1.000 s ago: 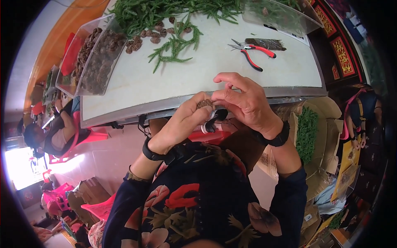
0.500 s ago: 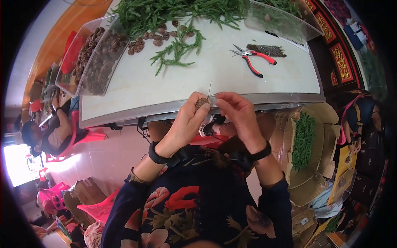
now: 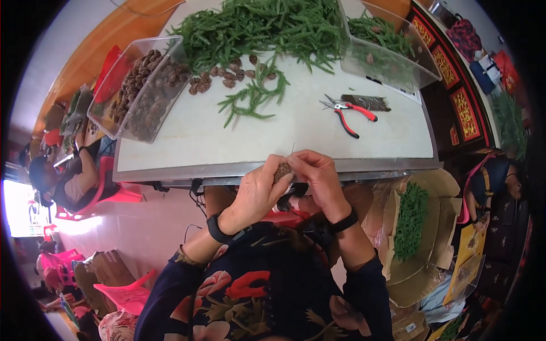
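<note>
My left hand [image 3: 257, 188] is closed around a small brown pine cone [image 3: 282, 171] just off the table's near edge. A thin wire [image 3: 293, 149] sticks up beside the cone. My right hand [image 3: 323, 181] is pinched close against the cone's right side, where the wire is; its fingertips partly cover what they grip. Farther off on the white tabletop [image 3: 227, 142] lie red-handled pliers [image 3: 348, 115] with their jaws apart, next to a bundle of dark wires [image 3: 368, 103]. A curled green artificial sprig [image 3: 250, 96] lies near several loose pine cones [image 3: 229, 75].
A clear bin of pine cones [image 3: 139, 94] stands at the left, another clear bin with greenery [image 3: 392, 59] at the right. Green sprigs [image 3: 261, 28] are heaped at the back. A cardboard box [image 3: 438, 210] with greenery sits right of me. Other people work at both sides.
My right hand has come in closer to the pine cone, and its fingers now meet my left hand's fingertips. The whole view has shifted, so the table appears lower.
</note>
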A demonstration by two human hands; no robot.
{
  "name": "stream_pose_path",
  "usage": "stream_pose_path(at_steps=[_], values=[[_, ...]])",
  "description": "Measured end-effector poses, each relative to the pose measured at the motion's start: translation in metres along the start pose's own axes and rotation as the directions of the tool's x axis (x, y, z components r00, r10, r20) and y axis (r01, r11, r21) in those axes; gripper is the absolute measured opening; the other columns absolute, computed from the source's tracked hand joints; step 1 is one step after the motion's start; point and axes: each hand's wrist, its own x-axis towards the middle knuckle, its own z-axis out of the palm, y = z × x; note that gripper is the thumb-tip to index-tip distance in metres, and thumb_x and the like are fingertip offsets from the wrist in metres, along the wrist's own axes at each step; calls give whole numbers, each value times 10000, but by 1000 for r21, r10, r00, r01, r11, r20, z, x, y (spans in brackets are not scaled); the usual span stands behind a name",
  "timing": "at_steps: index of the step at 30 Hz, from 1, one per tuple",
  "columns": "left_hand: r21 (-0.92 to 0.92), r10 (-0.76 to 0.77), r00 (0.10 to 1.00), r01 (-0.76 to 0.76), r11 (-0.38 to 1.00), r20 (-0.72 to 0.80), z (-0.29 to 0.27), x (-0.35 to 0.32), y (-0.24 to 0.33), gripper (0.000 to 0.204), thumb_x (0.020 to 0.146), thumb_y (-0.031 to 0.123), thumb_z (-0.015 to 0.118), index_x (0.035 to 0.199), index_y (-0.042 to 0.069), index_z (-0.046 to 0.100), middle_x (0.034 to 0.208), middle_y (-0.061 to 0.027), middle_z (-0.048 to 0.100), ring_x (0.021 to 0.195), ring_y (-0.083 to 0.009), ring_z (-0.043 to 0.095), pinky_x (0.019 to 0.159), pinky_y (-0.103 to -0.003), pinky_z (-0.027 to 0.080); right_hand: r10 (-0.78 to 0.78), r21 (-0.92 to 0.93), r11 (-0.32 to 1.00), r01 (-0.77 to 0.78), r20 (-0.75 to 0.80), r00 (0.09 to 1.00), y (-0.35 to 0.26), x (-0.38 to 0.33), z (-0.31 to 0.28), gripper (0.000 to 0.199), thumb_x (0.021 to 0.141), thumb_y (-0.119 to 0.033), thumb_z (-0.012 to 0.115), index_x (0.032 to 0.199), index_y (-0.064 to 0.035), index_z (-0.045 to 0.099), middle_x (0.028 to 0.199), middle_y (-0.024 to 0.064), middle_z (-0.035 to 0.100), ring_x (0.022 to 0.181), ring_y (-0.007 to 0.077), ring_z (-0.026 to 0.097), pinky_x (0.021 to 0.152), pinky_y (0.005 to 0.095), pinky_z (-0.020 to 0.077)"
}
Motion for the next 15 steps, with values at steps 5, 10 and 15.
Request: stream_pose_path(at_steps=[5, 10, 15], values=[[35, -56, 998, 56, 998, -3, -22, 6, 5, 301, 888, 166, 638, 1104, 27, 481, 842, -169, 603, 708, -367, 613, 601, -418, 472, 21, -10, 1000, -21, -25, 999, -3, 25, -26, 135, 898, -155, 679, 896, -20, 692, 646, -51, 532, 567, 36, 424, 525, 189, 335], [287, 49, 995, -23, 958, -84, -54, 34, -9, 277, 874, 156, 641, 1092, 45, 511, 888, -141, 610, 744, -343, 622, 627, -422, 482, 82, 23, 996, -84, 59, 995, -1, 45, -46, 150, 905, -148, 669, 907, 2, 669, 639, -29, 518, 546, 54, 441, 512, 200, 356], [665, 191, 976, -75, 743, -102, -86, 80, -36, 239, 863, 153, 625, 1077, 67, 563, 950, -124, 634, 794, -330, 628, 690, -436, 490, 88, -63, 994, -83, 77, 993, -4, 42, -47, 158, 919, -148, 653, 910, 9, 652, 649, -17, 512, 540, 68, 447, 520, 211, 379]])
